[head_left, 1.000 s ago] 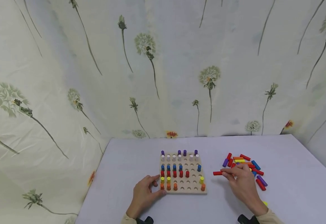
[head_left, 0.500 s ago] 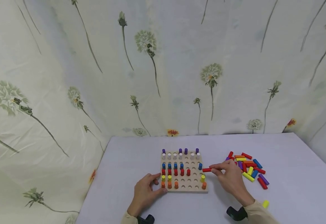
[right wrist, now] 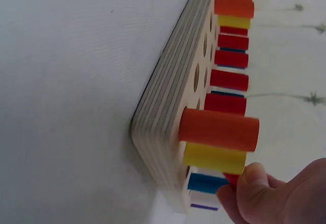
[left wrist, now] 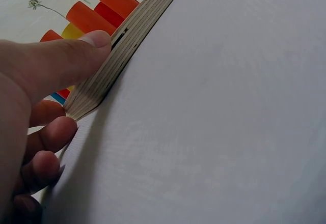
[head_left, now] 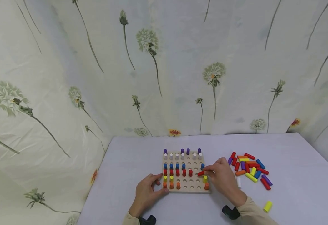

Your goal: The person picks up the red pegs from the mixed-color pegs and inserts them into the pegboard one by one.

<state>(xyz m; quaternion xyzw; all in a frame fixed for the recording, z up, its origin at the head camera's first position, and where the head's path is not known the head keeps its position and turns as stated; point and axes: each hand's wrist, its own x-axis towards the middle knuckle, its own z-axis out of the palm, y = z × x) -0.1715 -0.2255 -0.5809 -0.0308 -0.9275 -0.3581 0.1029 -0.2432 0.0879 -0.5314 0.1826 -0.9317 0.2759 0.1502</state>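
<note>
A wooden pegboard [head_left: 192,192] lies on the table with rows of orange, yellow, red, blue, white and purple pegs standing in it. My left hand [head_left: 148,190] grips its front left corner, the thumb along the front edge and curled fingers at the side, as the left wrist view shows. Between thumb and fingertips my right hand [head_left: 223,178] pinches a red peg [head_left: 200,173]. That peg is tilted over the right end of the red row, behind the right-hand yellow peg [right wrist: 214,158]. In the right wrist view, the yellow peg and my fingers hide most of it.
Right of the board lies a loose pile of pegs [head_left: 249,165] in several colours. A white peg [head_left: 238,182] lies close beside my right wrist, and a yellow peg [head_left: 267,206] lies nearer the front. A patterned cloth [head_left: 164,78] hangs behind the table [head_left: 135,156].
My right hand has carried the red peg leftward from beside the pile to over the board, and the peg has tipped from level to slanted. My left hand stays at the corner.
</note>
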